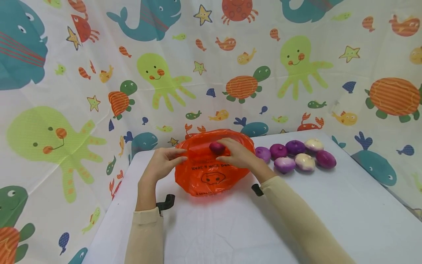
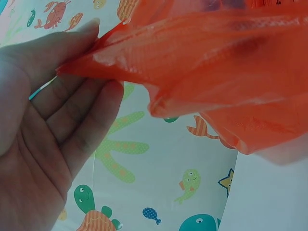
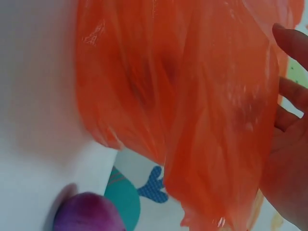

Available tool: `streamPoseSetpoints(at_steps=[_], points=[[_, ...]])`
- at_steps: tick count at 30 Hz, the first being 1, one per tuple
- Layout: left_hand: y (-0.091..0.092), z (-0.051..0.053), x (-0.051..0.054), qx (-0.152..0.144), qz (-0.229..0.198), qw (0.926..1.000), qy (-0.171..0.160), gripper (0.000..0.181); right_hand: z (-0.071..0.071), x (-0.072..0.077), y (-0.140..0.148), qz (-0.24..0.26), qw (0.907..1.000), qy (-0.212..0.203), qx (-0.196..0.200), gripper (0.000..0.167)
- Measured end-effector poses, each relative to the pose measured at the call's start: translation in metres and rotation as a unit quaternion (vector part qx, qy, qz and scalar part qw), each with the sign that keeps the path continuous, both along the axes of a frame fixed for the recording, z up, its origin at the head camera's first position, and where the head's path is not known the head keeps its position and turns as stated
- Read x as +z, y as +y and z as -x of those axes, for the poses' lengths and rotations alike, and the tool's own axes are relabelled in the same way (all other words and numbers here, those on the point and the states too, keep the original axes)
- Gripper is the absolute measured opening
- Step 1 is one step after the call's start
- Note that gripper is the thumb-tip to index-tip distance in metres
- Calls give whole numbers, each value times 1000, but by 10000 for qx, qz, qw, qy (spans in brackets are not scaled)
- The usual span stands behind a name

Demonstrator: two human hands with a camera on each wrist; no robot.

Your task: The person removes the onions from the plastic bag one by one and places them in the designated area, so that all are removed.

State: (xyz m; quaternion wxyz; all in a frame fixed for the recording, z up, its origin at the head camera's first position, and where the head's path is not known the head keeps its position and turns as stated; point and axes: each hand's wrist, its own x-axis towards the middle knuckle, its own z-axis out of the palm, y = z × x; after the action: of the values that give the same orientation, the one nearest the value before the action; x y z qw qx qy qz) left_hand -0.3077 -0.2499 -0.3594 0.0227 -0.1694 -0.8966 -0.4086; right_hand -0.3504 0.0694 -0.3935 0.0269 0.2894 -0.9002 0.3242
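A red plastic bag with dark print stands spread at its mouth on the white table. My left hand pinches the bag's left rim between thumb and fingers, as the left wrist view also shows. At the mouth's right side, my right hand has its thumb and fingers apart. A dark red-purple onion is just beyond its fingertips, inside the mouth, with the thumb clear of it. In the right wrist view the right hand is beside the bag's film, and a dark shape shows dimly through it.
Several purple and whitish onions lie grouped on the table right of the bag. A purple onion appears low in the right wrist view. Behind the table hangs a curtain printed with sea animals.
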Motion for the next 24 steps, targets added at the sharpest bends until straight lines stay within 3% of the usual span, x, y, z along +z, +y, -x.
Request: streamPoseSetpoints(at_steps=[8, 24], points=[[0, -1, 0, -8, 10, 10000, 40, 32, 12, -2, -18, -18, 9990, -411, -175, 65], [-1, 2, -2, -57, -50, 9999, 68, 33, 27, -4, -47, -186, 9960, -759, -424, 63]])
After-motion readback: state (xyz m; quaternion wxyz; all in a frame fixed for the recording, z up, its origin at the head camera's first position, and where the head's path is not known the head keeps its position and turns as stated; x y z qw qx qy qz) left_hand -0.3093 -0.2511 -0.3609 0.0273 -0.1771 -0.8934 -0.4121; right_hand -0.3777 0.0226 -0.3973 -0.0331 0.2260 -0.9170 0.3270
